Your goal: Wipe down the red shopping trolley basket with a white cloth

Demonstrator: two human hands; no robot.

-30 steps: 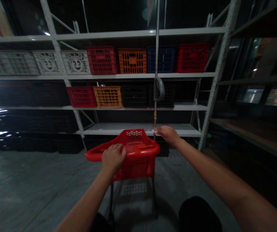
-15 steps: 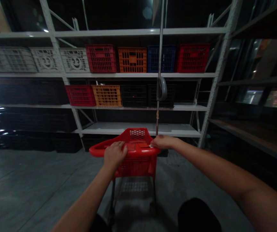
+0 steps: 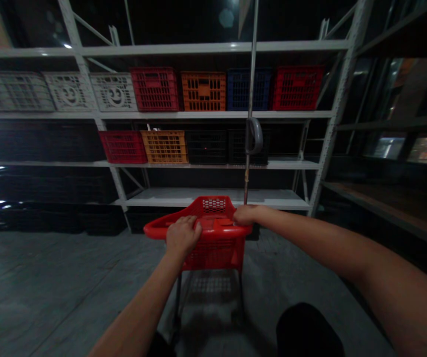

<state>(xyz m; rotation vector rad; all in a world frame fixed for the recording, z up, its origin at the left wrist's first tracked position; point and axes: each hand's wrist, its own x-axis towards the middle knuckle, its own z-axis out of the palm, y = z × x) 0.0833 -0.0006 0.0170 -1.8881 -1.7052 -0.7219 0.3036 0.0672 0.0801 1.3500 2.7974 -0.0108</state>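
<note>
A red plastic shopping cart (image 3: 213, 255) stands upright on the concrete floor (image 3: 68, 282), carried on thin dark metal legs (image 3: 178, 297). Its deep basket has a wide, flared rim, latticed walls and a perforated panel (image 3: 213, 204) high on the far side, with the basket tapering toward the legs.

You face white steel shelving (image 3: 213, 114) whose two lower-middle shelves carry rows of red, orange, blue, black and white plastic crates (image 3: 203, 91), above a grey concrete floor (image 3: 49, 282).
</note>
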